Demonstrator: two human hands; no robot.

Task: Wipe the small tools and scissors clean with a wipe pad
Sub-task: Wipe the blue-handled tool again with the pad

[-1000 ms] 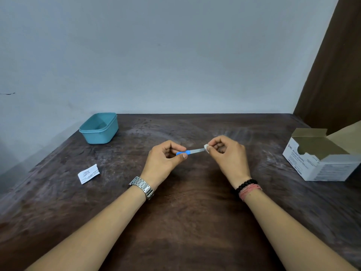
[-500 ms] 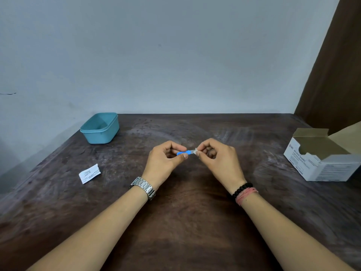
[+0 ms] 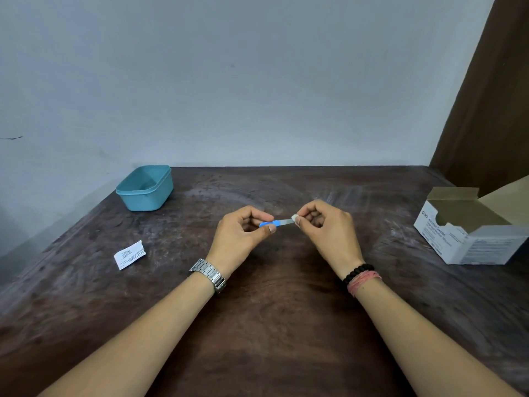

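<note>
The small blue-handled tool (image 3: 276, 223) was held just above the table (image 3: 272, 325), its handle pinched by the left hand (image 3: 243, 233) while the right hand (image 3: 326, 227) pinched the wipe pad (image 3: 294, 217) round the metal tip. A firm handle grip and full-length strokes looked best; the teal tub (image 3: 144, 188) and swab box (image 3: 469, 230) sat well apart.

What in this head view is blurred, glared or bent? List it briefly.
Head view: soft, even light, no glare; the wooden table edges splay outward from wide-angle distortion; the small blue-handled tool and wipe pad are sharp but tiny; print on the swab box is mostly unreadable.
</note>
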